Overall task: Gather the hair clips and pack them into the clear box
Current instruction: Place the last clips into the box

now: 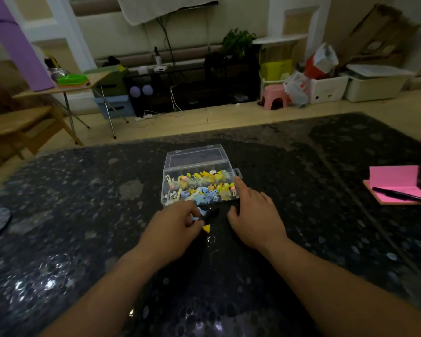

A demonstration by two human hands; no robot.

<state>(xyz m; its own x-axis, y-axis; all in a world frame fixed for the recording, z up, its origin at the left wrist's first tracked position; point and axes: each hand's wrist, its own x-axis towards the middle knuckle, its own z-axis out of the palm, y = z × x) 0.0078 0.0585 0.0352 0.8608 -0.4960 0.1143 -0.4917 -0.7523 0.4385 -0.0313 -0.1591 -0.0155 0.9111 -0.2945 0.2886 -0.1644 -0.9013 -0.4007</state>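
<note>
The dark speckled table (83, 215) spreads wide around me, with bare surface to the left and the near side. Its far edge lies well beyond the work, so nothing risks sliding off.

The clear box (164, 188) sits in the middle, just ahead of both arms. Its lid (195, 158) is thrown back and stands up behind it, so the mouth faces me and can be reached from the front or from above. A pink notepad (396, 178) with a pen (396, 194) lies well off to the right, clear of my path.

My right grip (255, 215) is wide, fingers spread flat on the table, the forefinger touching the box's right end to steady it. My left grip (173, 227) is narrow, pinching a blue clip (195, 218) just in front of the box's near wall.

The hair clips (204, 188) inside are a thick yellow-and-blue heap, so I judge the gathering nearly done. Next I should lift the blue one over the low front wall and let go above the heap.

A yellow clip (206, 228) lies loose on the table beside my left fingers, and I expect to take it after.
</note>
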